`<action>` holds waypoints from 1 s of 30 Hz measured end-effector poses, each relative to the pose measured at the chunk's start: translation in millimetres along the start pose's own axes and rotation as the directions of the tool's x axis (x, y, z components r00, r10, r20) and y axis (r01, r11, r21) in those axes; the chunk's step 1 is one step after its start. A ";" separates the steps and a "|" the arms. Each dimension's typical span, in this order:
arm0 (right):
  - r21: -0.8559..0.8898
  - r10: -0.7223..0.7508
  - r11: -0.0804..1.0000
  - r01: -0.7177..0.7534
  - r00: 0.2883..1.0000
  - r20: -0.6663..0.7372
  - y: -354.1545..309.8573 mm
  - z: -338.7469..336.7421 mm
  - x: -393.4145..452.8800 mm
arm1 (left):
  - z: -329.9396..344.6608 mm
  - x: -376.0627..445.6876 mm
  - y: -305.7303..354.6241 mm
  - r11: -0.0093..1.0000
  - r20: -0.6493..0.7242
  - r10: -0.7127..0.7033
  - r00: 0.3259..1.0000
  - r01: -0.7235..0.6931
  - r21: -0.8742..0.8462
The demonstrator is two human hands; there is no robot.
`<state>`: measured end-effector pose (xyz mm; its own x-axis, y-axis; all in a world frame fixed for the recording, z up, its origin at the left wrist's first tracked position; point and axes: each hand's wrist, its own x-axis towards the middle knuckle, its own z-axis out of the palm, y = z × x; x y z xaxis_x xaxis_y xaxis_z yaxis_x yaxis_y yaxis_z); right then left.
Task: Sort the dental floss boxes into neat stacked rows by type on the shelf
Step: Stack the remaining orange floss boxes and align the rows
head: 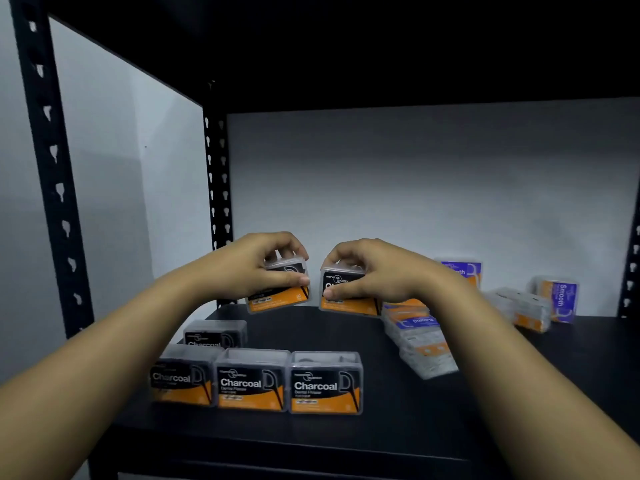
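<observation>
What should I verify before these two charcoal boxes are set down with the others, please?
1. Left hand grip on its charcoal box: ok, held.
2. Right hand grip on its charcoal box: ok, held.
3. Front row of charcoal boxes aligned: ok, three side by side.
4. Box behind the row squared up: cannot tell.
5. Purple boxes sorted: not ok, scattered.

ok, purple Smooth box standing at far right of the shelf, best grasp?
Probably pinch the Smooth box across its two narrow side walls, coming from above and in front. It stands upright with its top free; a toppled clear box lies close on its left.
</observation>
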<state>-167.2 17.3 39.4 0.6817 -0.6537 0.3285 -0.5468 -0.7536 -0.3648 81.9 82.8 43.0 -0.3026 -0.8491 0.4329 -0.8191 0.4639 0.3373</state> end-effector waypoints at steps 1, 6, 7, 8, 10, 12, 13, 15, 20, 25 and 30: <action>-0.006 0.006 1.000 -0.006 1.000 0.003 -1.8 4.0 3.0 | 0.5 -1.3 -4.2 1.000 0.001 -0.003 1.000 0.003 -0.002; 0.014 0.040 0.999 -0.041 0.999 0.035 -5.5 23.2 14.3 | 4.7 -2.8 -19.1 0.999 0.020 -0.013 1.000 0.013 -0.030; 0.014 0.050 0.999 -0.051 0.998 0.046 -5.6 26.3 16.2 | 5.6 -1.9 -21.1 0.999 0.032 -0.012 0.999 0.013 -0.037; 0.010 0.061 0.998 -0.062 0.996 0.059 -4.9 29.1 17.8 | 6.7 -1.2 -22.8 0.999 0.048 -0.015 0.999 0.017 -0.044; -0.001 0.086 0.996 -0.086 0.993 0.082 -2.3 34.5 19.3 | 9.9 1.1 -24.9 0.999 0.088 -0.015 0.996 0.020 -0.050; 0.010 0.106 0.994 -0.107 0.990 0.098 1.9 39.2 17.7 | 14.4 3.0 -27.3 0.999 0.120 -0.009 0.993 0.014 -0.044; 0.020 0.111 0.993 -0.114 0.989 0.102 4.0 41.9 15.8 | 16.7 3.9 -28.4 0.999 0.133 -0.011 0.991 0.017 -0.044; 0.050 0.118 0.991 -0.124 0.987 0.110 7.8 47.1 10.5 | 20.2 5.0 -30.4 0.999 0.162 -0.021 0.987 0.028 -0.042; 0.075 0.135 0.986 -0.148 0.978 0.160 9.7 56.3 3.7 | 29.2 9.4 -36.2 1.000 0.207 -0.020 0.978 0.024 -0.017; 0.074 0.122 0.988 -0.136 0.979 0.166 8.8 65.4 5.6 | 36.1 9.2 -41.2 0.996 0.306 -0.064 0.950 0.044 0.071; 0.035 0.109 0.992 -0.118 0.974 0.196 10.8 77.7 9.9 | 34.9 4.6 -38.5 0.986 0.379 -0.129 0.916 0.080 0.143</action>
<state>-128.6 8.1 -28.9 0.7000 -0.7057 0.1095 -0.6062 -0.6682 -0.4313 95.0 52.2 2.8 -0.3561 -0.9337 0.0365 -0.9020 0.3537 0.2477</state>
